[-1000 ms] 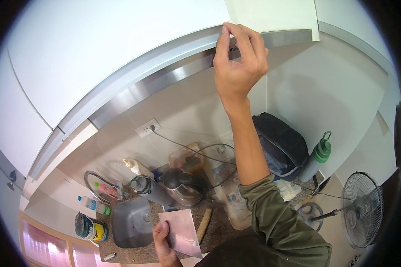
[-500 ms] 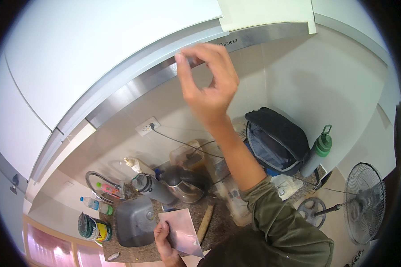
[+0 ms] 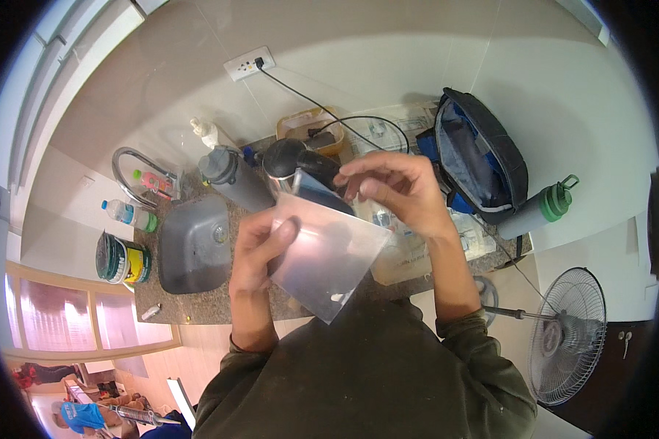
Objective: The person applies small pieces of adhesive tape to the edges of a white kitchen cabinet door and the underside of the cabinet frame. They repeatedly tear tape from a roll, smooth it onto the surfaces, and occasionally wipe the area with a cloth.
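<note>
1. Translucent sheet (image 3: 333, 252), thin and four-cornered, with a pinkish sheen, is held up in front of the person's torso, over the near part of the desk (image 3: 216, 311).
2. It sits askew: 1 corner points near, toward the dark green shirt (image 3: 366, 373), and 1 points right. Its far edge slants from far left to nearer right.
3. Its sides look close in length, so I cannot tell its long axis.
4. The left hand (image 3: 255, 245) grips the sheet's left side; the thumb presses flat on the facing surface, with the other fingers mostly hidden beneath. Most of the sheet extends right and near of this pinch.
5. The right hand (image 3: 406, 192) is just beyond the sheet's far right edge, its fingers bent and the thumb close to the index finger; I cannot tell whether they pinch anything.
6. Beyond the sheet stands a kettle (image 3: 284, 156), with a grey bottle (image 3: 243, 179) to its left. Left of the left hand is a sink (image 3: 190, 256); right of the right hand, an open bag (image 3: 509, 164).
</note>
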The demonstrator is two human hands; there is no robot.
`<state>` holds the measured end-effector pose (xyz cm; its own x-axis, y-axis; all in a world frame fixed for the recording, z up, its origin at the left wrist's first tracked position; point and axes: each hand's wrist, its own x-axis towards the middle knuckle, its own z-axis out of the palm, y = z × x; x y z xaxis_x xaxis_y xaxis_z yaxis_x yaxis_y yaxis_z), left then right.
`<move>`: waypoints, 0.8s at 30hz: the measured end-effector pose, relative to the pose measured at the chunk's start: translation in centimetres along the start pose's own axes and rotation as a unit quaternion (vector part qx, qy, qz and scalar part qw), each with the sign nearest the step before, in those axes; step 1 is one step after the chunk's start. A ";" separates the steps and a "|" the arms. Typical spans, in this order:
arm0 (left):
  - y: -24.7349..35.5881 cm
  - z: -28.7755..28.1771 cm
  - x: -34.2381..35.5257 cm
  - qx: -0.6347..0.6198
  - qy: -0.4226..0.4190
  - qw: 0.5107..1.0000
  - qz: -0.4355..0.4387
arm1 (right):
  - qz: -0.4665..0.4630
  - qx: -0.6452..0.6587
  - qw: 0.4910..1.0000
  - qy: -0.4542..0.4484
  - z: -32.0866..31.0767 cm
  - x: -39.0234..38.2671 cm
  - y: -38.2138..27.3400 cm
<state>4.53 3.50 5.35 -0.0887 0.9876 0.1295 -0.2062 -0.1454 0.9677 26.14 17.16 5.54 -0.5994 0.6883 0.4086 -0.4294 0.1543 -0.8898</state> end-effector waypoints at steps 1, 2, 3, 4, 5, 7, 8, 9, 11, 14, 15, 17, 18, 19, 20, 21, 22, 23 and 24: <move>0.0 0.3 0.3 0.004 -0.021 1.000 -0.019 | 0.013 -0.002 1.000 -0.013 0.0 -0.5 0.1; 0.0 0.5 0.7 0.005 -0.048 0.998 -0.035 | 0.026 -0.006 0.999 -0.022 -0.1 -0.9 0.1; 0.0 0.5 1.1 0.043 -0.070 0.996 -0.048 | 0.053 0.013 0.998 -0.012 -0.4 -1.1 0.1; 0.1 0.7 1.4 0.063 -0.092 0.992 -0.057 | 0.060 -0.002 0.998 -0.034 -0.7 -1.3 0.0; 0.1 0.7 1.7 0.081 -0.116 0.988 -0.064 | 0.069 -0.016 0.996 -0.055 -1.1 -1.4 -0.1; -0.1 0.8 2.0 0.093 -0.153 0.980 -0.081 | 0.070 0.009 0.995 -0.072 -1.8 -1.4 0.2; -0.2 0.8 2.1 0.098 -0.152 0.980 -0.085 | 0.070 -0.045 0.995 -0.060 -2.2 -1.3 0.4; -0.4 0.8 2.2 0.096 -0.153 0.980 -0.078 | 0.074 -0.069 0.994 -0.036 -2.4 -1.1 0.8; -0.7 1.0 2.2 0.073 -0.131 0.985 -0.081 | 0.050 -0.057 0.996 0.039 -2.8 -0.7 1.4; -1.1 1.0 2.5 0.019 -0.060 0.994 -0.085 | 0.015 0.054 0.980 0.190 -3.2 -0.7 0.9; -1.0 1.0 2.6 0.053 -0.023 0.995 -0.081 | -0.021 0.061 0.979 0.195 -3.3 -1.0 0.2; -1.2 0.9 3.4 0.038 0.020 0.991 -0.127 | -0.049 -0.030 0.976 0.212 -3.5 -2.0 -1.6; -1.2 0.7 3.9 0.045 0.037 0.989 -0.138 | -0.064 -0.128 0.966 0.214 -3.6 -2.6 -2.5; -1.3 0.6 4.3 0.047 0.033 0.988 -0.144 | -0.101 -0.153 0.973 0.143 -3.7 -3.1 -3.4; -1.4 0.5 4.9 0.047 0.026 0.987 -0.152 | -0.125 -0.267 0.951 0.094 -3.7 -3.4 -4.1; -1.5 0.5 5.3 0.048 0.016 0.986 -0.160 | -0.176 -0.357 0.917 0.017 -3.8 -3.6 -4.7; -1.5 0.6 5.7 0.052 0.001 0.986 -0.159 | -0.231 -0.437 0.868 -0.048 -3.7 -3.7 -5.1; -1.5 0.7 6.1 0.056 -0.015 0.986 -0.158 | -0.226 -0.438 0.865 -0.096 -3.6 -3.8 -5.3; -1.5 0.9 6.5 0.062 -0.032 0.985 -0.156 | -0.227 -0.436 0.861 -0.130 -3.4 -3.6 -5.3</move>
<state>5.11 10.14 4.93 0.0226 0.9855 -0.1682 -0.0935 0.1696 0.9811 32.88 16.24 8.08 -0.6835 0.2514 0.6853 -0.0570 0.9176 -0.3935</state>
